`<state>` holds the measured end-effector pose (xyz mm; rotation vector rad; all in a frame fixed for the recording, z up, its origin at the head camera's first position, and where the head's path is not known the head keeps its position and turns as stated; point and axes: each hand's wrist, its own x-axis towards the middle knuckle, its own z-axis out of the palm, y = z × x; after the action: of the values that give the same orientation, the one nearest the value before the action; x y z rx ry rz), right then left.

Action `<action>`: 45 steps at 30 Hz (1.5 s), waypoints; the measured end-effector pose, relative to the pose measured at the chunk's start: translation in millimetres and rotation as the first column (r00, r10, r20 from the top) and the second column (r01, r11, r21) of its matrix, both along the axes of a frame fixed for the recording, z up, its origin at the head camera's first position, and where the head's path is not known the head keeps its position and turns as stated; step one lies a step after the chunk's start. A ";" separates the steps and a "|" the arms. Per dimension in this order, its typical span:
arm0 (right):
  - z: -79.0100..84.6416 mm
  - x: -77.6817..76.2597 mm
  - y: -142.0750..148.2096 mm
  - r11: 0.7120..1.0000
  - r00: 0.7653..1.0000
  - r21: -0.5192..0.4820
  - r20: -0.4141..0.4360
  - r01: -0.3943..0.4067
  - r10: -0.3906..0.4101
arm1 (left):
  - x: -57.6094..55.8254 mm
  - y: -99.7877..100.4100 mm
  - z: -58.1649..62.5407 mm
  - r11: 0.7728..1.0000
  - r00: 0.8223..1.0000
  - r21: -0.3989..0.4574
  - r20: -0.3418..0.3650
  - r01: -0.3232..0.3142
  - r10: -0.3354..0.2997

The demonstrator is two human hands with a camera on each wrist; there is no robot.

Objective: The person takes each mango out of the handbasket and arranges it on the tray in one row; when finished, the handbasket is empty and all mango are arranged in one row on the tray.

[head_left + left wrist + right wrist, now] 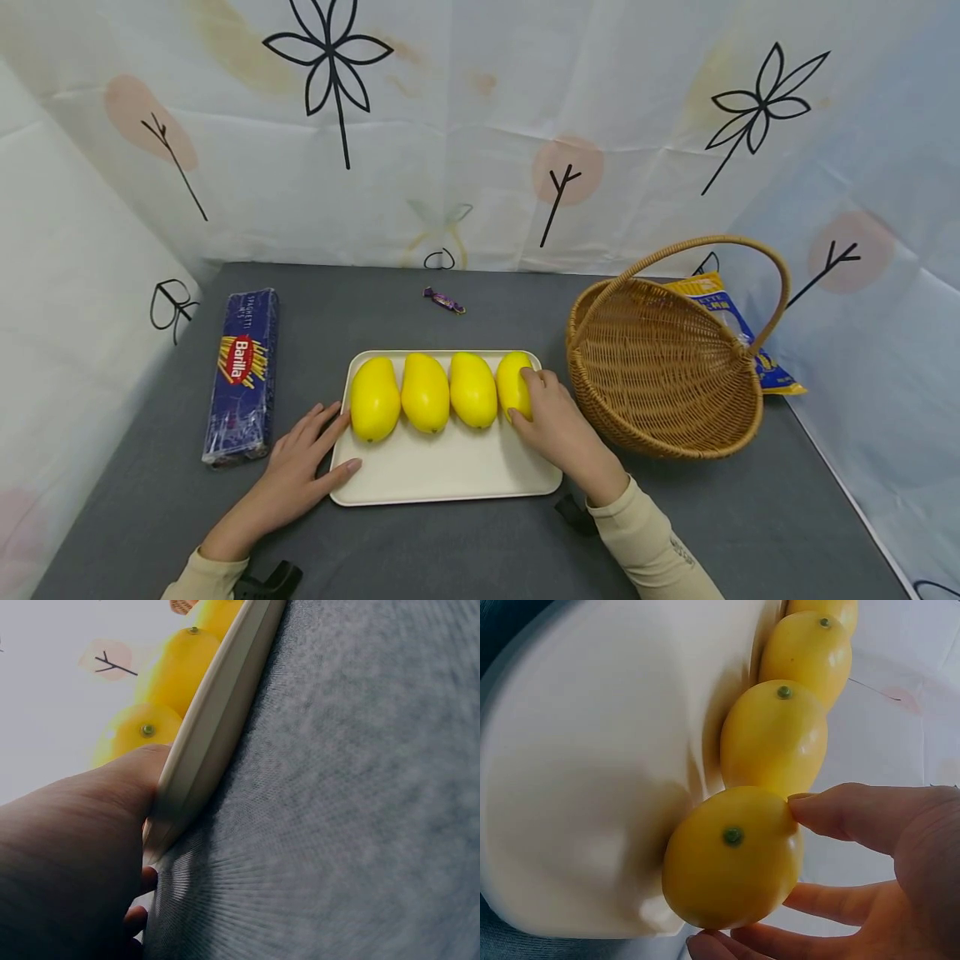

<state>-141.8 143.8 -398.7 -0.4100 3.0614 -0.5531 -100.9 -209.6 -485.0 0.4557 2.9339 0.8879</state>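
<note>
Several yellow mangoes (426, 393) stand side by side in a row along the far half of a cream rectangular tray (450, 477). My right hand (558, 427) pinches the rightmost mango (735, 866) between thumb and fingers, and that mango sits in the tray beside its neighbour. A small green stem end shows on it in the right wrist view. At the tray's left edge rests my left hand (303, 468), fingers extended, with the thumb over the rim. The left wrist view shows some of its fingertips (148, 879) below the tray's side.
A wicker basket (667, 367) with a tall handle stands right of the tray, partly covering a blue and yellow bag (772, 367). On the left lies a blue spaghetti pack (242, 375). Behind the tray is a small purple-wrapped candy (444, 300) on the grey tabletop (450, 550).
</note>
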 end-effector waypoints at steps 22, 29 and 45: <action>-0.4 3.2 -0.9 0.999 1.000 0.046 0.007 0.012 -0.012 | 2.5 -1.1 -0.3 1.000 1.000 0.007 0.004 -0.005 0.005; -2.0 3.5 -0.8 0.999 1.000 0.049 -0.003 0.014 -0.014 | 2.9 -0.7 0.0 1.000 1.000 0.007 0.006 -0.005 0.005; -4.1 4.1 -0.1 1.000 1.000 0.029 -0.015 0.003 -0.002 | 3.7 -1.0 1.8 1.000 1.000 0.015 -0.009 -0.007 0.007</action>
<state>-137.7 143.8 -402.9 -0.4117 3.0804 -0.5069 -97.1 -210.6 -483.2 0.4519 2.9406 0.9121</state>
